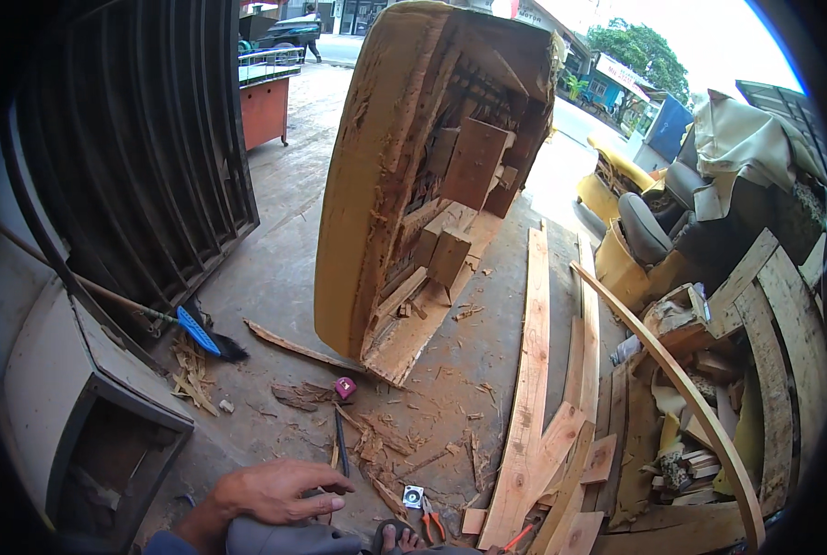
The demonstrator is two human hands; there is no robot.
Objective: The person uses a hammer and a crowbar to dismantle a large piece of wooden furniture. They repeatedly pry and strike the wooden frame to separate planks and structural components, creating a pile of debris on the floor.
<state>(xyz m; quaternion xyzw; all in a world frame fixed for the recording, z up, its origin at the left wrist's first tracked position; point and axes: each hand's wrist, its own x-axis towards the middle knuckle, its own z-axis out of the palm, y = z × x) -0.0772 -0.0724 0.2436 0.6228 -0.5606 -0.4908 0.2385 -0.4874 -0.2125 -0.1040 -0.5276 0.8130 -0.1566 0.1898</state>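
Apparently only the left hand (279, 492) shows, fingers spread and holding nothing, resting on a grey-clad knee (279, 536) near the orange-handled pliers (431, 520) on the littered concrete floor (275, 277). Upended just beyond, the stripped yellow-foam sofa frame (423, 176) could topple onto it if knocked; the right hand is out of view.

Rough, splintered wood and torn yellow foam form the upturned sofa frame (432, 176); pale raw planks (532, 388) lie matt right of the fingers (326, 488); concrete floor (275, 268) dusty, littered beyond the fingertips.
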